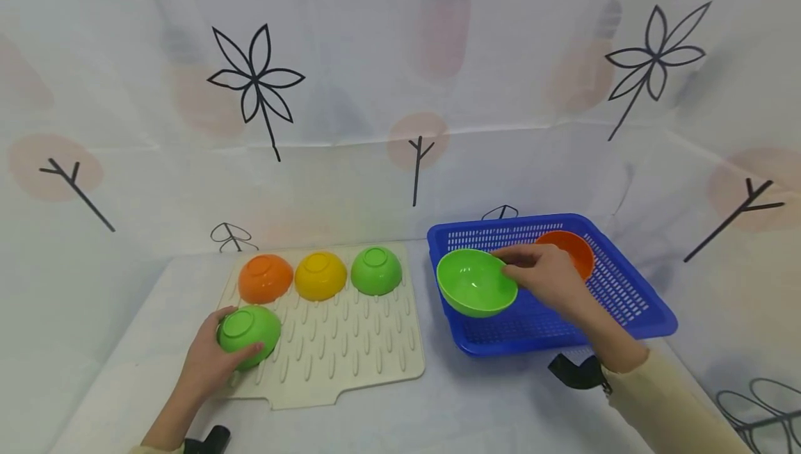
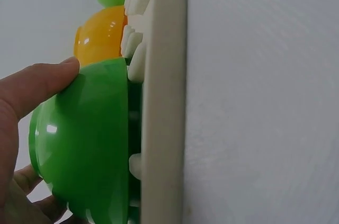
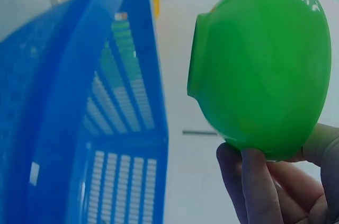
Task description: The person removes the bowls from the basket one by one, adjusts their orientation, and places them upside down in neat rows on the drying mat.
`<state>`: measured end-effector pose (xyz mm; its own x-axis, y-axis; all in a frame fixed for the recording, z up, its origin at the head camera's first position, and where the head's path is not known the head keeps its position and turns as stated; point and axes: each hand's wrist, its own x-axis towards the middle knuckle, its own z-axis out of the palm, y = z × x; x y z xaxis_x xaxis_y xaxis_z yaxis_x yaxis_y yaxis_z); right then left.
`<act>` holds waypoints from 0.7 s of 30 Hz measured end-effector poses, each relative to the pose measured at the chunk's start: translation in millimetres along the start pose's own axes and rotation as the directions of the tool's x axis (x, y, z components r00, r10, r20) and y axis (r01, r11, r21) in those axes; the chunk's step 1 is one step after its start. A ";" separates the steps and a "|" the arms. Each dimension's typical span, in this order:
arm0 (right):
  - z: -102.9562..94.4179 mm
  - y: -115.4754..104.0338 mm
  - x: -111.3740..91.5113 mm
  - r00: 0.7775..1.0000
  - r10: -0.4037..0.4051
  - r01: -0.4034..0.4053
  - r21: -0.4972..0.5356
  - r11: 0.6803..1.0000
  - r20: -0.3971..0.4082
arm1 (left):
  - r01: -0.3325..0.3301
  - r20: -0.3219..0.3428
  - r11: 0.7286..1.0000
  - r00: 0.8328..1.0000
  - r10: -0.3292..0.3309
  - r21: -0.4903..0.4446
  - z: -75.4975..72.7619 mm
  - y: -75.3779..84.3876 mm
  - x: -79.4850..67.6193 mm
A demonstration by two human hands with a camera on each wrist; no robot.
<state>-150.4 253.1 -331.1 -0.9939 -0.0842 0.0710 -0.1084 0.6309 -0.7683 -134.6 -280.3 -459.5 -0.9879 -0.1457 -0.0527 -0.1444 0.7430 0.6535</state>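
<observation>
On the left side of the cream drying mat [image 1: 350, 377], my left hand [image 1: 209, 360] grips an upside-down green bowl [image 1: 256, 332], thumb on one side and fingers round the other. The left wrist view shows this bowl [image 2: 95, 139] with its rim down at the mat's pegs. Over the left part of the blue basket [image 1: 463, 346], my right hand [image 1: 544, 277] pinches another green bowl [image 1: 475, 284] by its rim. That bowl's mouth faces up, tilted towards me. An orange bowl [image 1: 578, 252] lies in the basket, partly hidden behind my right hand.
Along the mat's back edge stand an upside-down orange bowl [image 1: 265, 279], a yellow bowl [image 1: 320, 277] and a green bowl [image 1: 377, 271] in a row. A patterned white cloth [image 1: 350, 190] hangs behind. White cloth [image 1: 400, 419] also covers the table in front.
</observation>
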 end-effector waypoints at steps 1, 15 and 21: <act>3.2 -1.3 -0.8 1.000 -0.005 0.005 0.003 1.000 0.001 | -0.001 -0.001 1.000 1.000 0.001 -0.001 -0.2 0.3 -0.1; 54.0 -14.8 -8.8 0.998 -0.064 0.060 0.132 0.989 0.027 | -0.006 0.001 1.000 1.000 0.006 0.002 -3.6 3.8 -0.8; 71.2 -16.3 -8.3 0.998 -0.054 0.047 0.180 0.983 0.035 | -0.061 -0.020 0.998 0.998 0.060 -0.022 -12.0 18.4 0.7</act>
<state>-138.9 188.7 -364.5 -0.9852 -0.1453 0.0904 -0.1499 0.4773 -0.8659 -137.3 -274.5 -438.4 -0.9935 -0.1135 0.0015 -0.0831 0.7358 0.6721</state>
